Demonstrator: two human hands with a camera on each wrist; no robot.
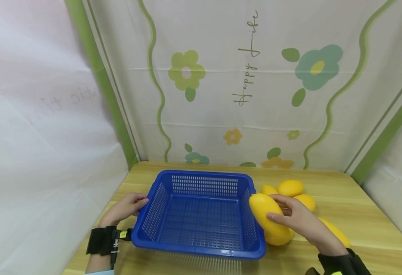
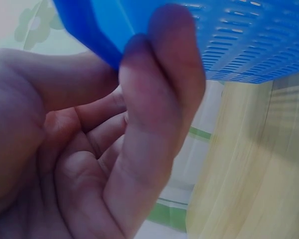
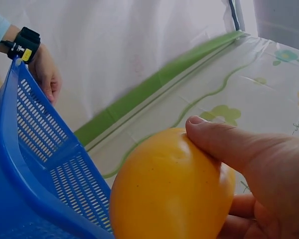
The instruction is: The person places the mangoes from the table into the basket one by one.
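Observation:
A blue plastic basket [image 1: 201,253] with slotted walls stands on the table in the head view. My left hand [image 1: 128,208] holds its left rim; in the left wrist view, the thumb and fingers [image 2: 149,99] pinch the basket edge [image 2: 89,30]. Just over the basket's right rim, my right hand [image 1: 302,221] grips a yellow mango [image 1: 266,212], tilted with its narrow tip toward the basket. The right wrist view shows the thumb [image 3: 214,134] on top of this mango [image 3: 169,189], beside the basket wall [image 3: 45,199].
Several more yellow mangoes [image 1: 290,188] lie on the wooden table [image 1: 369,236] right of the basket, some partly hidden by my right hand. A white printed curtain [image 1: 214,114] hangs behind the table, and another white sheet [image 1: 49,152] hangs at the left.

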